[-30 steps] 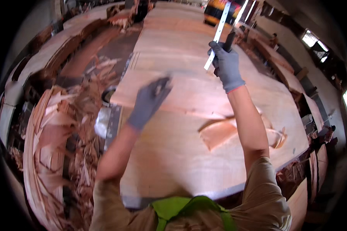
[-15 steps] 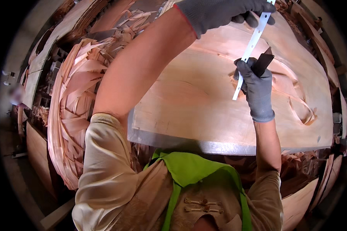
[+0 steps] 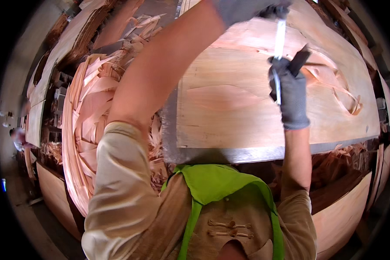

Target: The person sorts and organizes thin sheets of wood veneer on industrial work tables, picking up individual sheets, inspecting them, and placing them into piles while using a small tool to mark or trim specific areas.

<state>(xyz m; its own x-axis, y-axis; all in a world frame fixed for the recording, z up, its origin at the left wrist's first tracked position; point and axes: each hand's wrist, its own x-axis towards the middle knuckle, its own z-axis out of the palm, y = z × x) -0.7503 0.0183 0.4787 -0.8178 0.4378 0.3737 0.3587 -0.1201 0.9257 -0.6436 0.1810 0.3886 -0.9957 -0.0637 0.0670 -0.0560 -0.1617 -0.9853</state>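
Stretching a thin white strip (image 3: 279, 41) between both gloved hands, above the far right part of the table (image 3: 212, 154) and over the veneer sheet (image 3: 247, 104) lying on it. Left hand (image 3: 247, 8) is pinching the strip's upper end near the far edge, fingers closed on it. Right hand (image 3: 290, 93) is closing round the lower end and also gripping a dark flat tool (image 3: 299, 63) sticking out past the thumb. Judgement: keeping the strip taut and straight between the two grips matters here; slack would let it twist or sag onto the sheet. Keeping the dark tool's tip off the veneer is also wise, since thin wood likely tears easily. Curled veneer scraps (image 3: 89, 117) are heaping along the left edge, well apart from both hands. A split curl (image 3: 333, 84) is lifting near the sheet's right edge.
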